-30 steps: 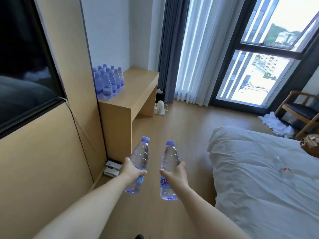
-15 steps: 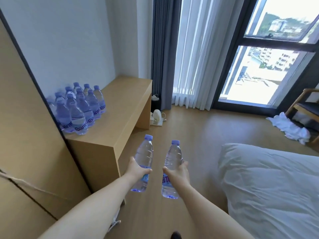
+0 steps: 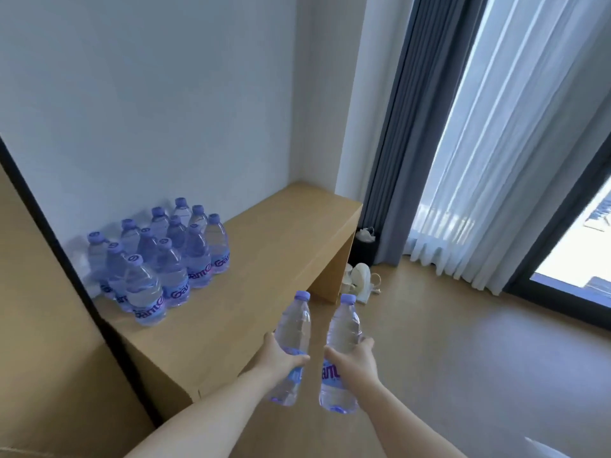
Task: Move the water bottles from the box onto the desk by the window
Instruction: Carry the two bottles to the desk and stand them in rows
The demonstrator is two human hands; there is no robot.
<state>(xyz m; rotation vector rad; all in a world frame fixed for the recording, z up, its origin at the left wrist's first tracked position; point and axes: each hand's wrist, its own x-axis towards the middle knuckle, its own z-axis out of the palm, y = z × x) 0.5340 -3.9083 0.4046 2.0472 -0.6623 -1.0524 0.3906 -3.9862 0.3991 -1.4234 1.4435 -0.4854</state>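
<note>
Water bottles (image 3: pixel 158 259) already stand clustered on the desk (image 3: pixel 264 259) against the wall, while two more are carried just short of it, left hand (image 3: pixel 281 358) and right hand (image 3: pixel 355 361) fingers wrapped round one each; the box is unseen.

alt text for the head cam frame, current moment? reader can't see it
A person's left hand and right hand each grip an upright water bottle, left bottle and right bottle, held out near a wooden desk. A cluster of bottles already stands on the desk against the white wall, with curtains and a window to the right.
</note>
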